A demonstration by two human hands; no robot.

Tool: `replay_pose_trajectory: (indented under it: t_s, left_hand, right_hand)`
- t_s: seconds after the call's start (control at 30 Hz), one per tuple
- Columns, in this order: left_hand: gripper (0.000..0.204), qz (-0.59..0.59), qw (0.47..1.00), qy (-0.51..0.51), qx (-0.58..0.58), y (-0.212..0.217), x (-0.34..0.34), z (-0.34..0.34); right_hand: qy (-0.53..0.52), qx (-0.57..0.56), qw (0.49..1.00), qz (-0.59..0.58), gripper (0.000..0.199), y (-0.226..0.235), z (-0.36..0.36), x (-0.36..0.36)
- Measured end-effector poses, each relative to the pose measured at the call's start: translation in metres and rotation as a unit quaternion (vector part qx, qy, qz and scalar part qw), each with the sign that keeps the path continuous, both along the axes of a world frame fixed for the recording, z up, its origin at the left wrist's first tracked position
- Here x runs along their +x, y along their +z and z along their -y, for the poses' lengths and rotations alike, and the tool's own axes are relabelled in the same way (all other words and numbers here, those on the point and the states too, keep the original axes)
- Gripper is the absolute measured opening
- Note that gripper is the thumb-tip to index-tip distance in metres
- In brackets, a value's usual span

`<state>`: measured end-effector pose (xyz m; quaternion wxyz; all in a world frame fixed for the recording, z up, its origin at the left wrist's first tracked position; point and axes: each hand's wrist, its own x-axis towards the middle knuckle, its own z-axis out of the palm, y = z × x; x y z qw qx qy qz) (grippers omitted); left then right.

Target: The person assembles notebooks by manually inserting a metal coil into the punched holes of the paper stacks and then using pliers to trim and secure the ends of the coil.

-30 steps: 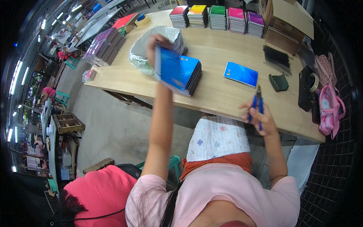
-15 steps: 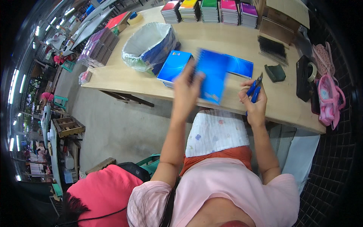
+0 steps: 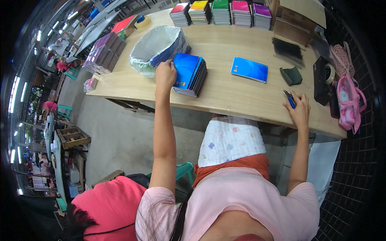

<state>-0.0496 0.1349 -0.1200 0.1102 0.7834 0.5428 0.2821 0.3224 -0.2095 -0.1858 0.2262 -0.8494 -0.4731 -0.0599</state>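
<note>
A stack of blue spiral notebooks stands near the table's front edge, its black coils along the right side. My left hand is at the stack's left edge, fingers curled against the top notebook. Low over the tabletop at the right, my right hand has its fingers around the blue handles of small cutting pliers. Between the hands, a separate blue notebook lies flat. Beyond the pliers sits a dark green, open-topped holder.
A bin lined with clear plastic stands behind the stack. Black wire coils lie near a cardboard box. Coloured notebook stacks line the far edge. A pink pouch sits at the right edge; another person's pink-red shirt is lower left.
The blue notebook held in my left hand is now on the stack, and that hand has moved left to its edge. My right hand has lowered the pliers rightward to the table.
</note>
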Motion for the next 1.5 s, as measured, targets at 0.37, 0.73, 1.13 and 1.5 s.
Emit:
replay_pose_trajectory:
  t_s: [0.37, 0.73, 1.13, 1.5]
  left_hand:
    - [0.033, -0.014, 0.969, 0.043, 0.243, 0.009, 0.016, 0.043]
    - [0.051, 0.054, 0.984, -0.122, -0.117, -0.065, 0.204, 0.025]
    - [0.045, 0.29, 0.925, -0.244, 0.026, -0.034, 0.153, 0.096]
    - [0.03, 0.297, 0.905, -0.306, -0.011, -0.084, 0.11, 0.148]
  right_hand:
    - [-0.003, 0.001, 0.988, 0.156, 0.052, -0.004, 0.011, 0.017]
    - [-0.024, 0.136, 0.99, 0.0, 0.014, 0.032, -0.12, 0.077]
    - [0.012, -0.015, 0.993, 0.115, 0.01, 0.011, -0.167, 0.132]
    - [0.183, 0.112, 0.97, 0.11, 0.024, 0.052, -0.095, 0.031]
